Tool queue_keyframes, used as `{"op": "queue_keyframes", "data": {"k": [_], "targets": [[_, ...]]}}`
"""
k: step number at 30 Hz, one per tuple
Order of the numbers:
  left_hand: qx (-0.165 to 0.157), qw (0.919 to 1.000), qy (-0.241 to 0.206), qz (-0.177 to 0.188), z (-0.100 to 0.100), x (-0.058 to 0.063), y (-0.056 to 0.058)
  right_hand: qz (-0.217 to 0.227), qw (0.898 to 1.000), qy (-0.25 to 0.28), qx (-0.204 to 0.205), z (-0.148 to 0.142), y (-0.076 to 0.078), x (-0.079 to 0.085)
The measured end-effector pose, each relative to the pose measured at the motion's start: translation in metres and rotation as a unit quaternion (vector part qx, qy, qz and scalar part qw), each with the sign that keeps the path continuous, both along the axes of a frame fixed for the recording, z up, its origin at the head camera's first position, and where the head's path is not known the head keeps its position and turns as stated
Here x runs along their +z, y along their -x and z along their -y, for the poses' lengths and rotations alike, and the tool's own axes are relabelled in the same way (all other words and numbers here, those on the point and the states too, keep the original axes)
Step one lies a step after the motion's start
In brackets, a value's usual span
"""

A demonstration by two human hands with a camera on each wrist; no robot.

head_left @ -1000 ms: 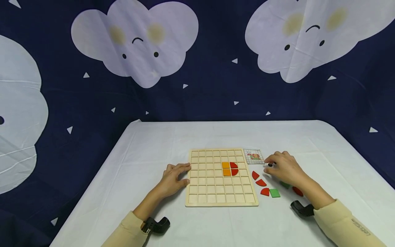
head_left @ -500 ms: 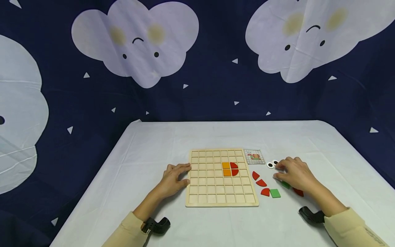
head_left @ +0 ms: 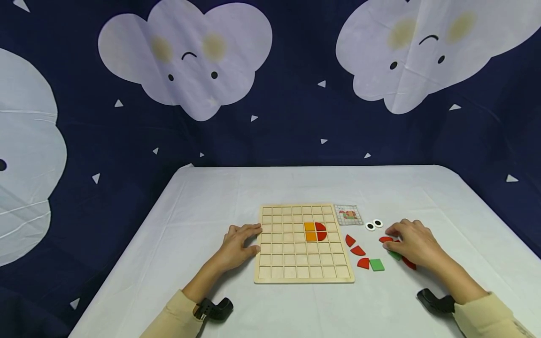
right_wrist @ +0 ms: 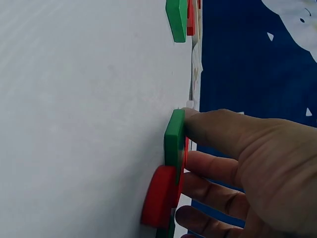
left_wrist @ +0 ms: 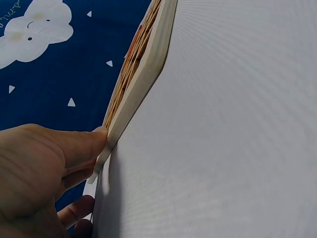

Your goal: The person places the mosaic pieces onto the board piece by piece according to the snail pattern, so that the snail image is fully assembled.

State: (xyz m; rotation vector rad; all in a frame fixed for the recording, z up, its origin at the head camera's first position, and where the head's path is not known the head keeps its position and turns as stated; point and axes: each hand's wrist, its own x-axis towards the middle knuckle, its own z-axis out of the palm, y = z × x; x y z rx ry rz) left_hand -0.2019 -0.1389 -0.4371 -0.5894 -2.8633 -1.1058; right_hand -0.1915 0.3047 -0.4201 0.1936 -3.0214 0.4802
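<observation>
The wooden grid board (head_left: 283, 260) lies flat on the table, with two orange squares (head_left: 310, 231) and two red quarter-circles (head_left: 321, 231) set in its cells. My left hand (head_left: 237, 246) touches the board's left edge with thumb and fingertips; its thumb (left_wrist: 86, 146) lies against that edge in the left wrist view. Over the loose pieces to the right hovers my right hand (head_left: 414, 241), partly covering them. Its fingertips are right at a red piece (head_left: 385, 239). In the right wrist view, its thumb overlaps a green square (right_wrist: 174, 139), beside another red piece (right_wrist: 159, 196).
A printed pattern card (head_left: 348, 215) adjoins the board's upper right. Two white discs with black dots (head_left: 374, 225) sit between card and right hand. Red quarter pieces (head_left: 358, 250) and a separate green square (head_left: 376, 265) lie along the board's right side.
My right hand has moved right and toward me, away from the black-dotted discs, uncovering both and coming over the red and green pieces. My left hand has stayed at the board's edge.
</observation>
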Motion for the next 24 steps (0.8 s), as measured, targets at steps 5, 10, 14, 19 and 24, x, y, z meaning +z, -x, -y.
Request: {"op": "queue_keyframes", "data": {"k": [5,10,14,19,24], "targets": [[0.002,1.0,-0.002,-0.001,0.0,0.0,0.0,-0.011,1.0,0.003,0.005,-0.004,-0.002,-0.001],[-0.002,1.0,0.0,-0.004,0.001,-0.001,0.0,-0.016,1.0,0.007,0.007,-0.007,-0.002,-0.003],[-0.006,1.0,0.0,-0.004,0.001,-0.001,0.0,-0.018,1.0,0.009,0.005,-0.007,-0.003,-0.003],[-0.005,1.0,-0.003,-0.002,0.001,-0.001,0.0,-0.018,1.0,0.013,0.005,-0.004,-0.002,-0.001],[-0.001,1.0,-0.004,-0.002,0.001,-0.001,0.0,-0.028,0.999,0.029,0.017,0.009,0.002,0.008]]}}
